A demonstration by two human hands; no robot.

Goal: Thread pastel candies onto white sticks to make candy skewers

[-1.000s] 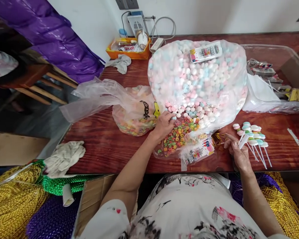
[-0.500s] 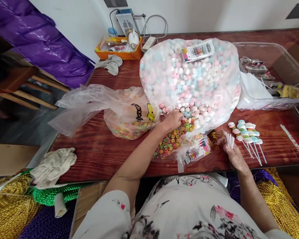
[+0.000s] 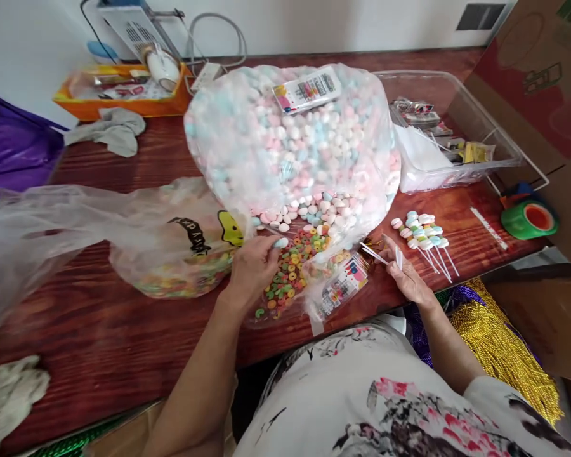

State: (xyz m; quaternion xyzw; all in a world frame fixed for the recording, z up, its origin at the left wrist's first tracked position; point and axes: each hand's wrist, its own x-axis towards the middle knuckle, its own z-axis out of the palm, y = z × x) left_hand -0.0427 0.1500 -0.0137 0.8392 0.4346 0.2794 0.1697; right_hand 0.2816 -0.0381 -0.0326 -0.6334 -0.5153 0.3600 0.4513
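My left hand (image 3: 252, 270) pinches a pale blue marshmallow (image 3: 280, 243) between thumb and finger. Just right of it lie ring-shaped gummy candies (image 3: 290, 276) in several colours. Behind them a large clear bag of pastel marshmallows (image 3: 295, 139) lies with its mouth toward me. My right hand (image 3: 406, 276) is closed on several white sticks (image 3: 375, 254), one pointing out to the left. To its right lie finished candy skewers (image 3: 421, 231), marshmallows and gummies threaded on white sticks. A printed packet (image 3: 342, 289) rests between my hands.
A second bag (image 3: 190, 254) of gummy rings lies on the left. A clear plastic tub (image 3: 457, 171) with packets stands at the back right, beside green tape (image 3: 528, 219). An orange tray (image 3: 85, 101) and grey cloth (image 3: 118, 130) are at the back left.
My left hand has drawn back from the bag's mouth toward me with a marshmallow. In my right hand one stick now slants out to the left. The view has turned right.
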